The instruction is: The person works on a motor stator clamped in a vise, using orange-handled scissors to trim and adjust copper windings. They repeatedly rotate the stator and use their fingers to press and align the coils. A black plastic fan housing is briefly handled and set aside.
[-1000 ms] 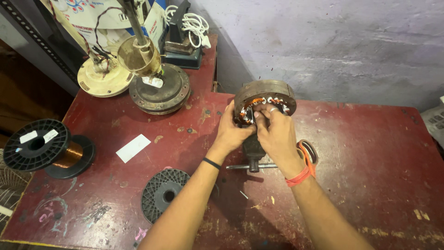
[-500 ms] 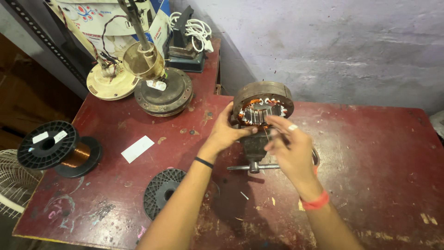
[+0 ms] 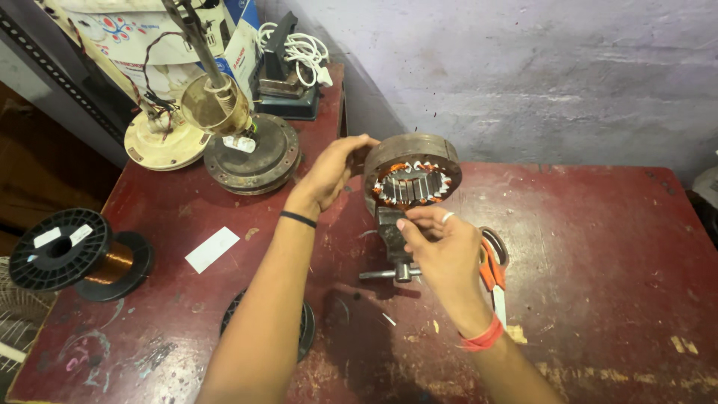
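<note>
The round motor stator (image 3: 413,176) is standing on edge in a small vise (image 3: 394,241) near the middle of the red counter (image 3: 598,284). The left hand (image 3: 333,170) is gripping the stator's upper left rim, fingers curled over it. The right hand (image 3: 446,251) is hovering just below its toothed opening, fingers pinched together; whether they are holding anything cannot be told. Orange-handled scissors (image 3: 491,269) are lying beside that wrist. A copper wire spool (image 3: 78,254) is sitting near the left edge. The counter's right side is lying open.
</note>
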